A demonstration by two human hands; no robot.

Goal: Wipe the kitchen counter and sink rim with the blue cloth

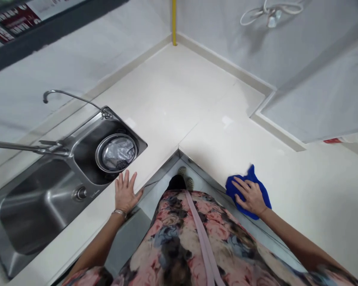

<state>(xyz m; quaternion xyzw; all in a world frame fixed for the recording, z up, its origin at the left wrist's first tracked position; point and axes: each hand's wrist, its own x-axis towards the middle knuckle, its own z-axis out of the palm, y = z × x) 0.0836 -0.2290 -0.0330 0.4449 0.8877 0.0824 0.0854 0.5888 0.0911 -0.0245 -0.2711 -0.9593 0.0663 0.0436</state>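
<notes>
My right hand (250,196) lies flat on a blue cloth (264,192), pressing it onto the cream countertop (179,99) near the front edge on the right. Its fingers are spread over the cloth. My left hand (125,194) rests palm down on the counter's front edge, fingers apart, holding nothing, with a bracelet at the wrist. It sits just in front of the small sink bowl.
A steel double sink (41,198) fills the left side, with a round strainer basket (117,153) in its small bowl and two taps (74,97) above. The counter wraps an inner corner; a yellow pipe (174,22) stands at the back. A coiled cable (271,12) hangs on the wall.
</notes>
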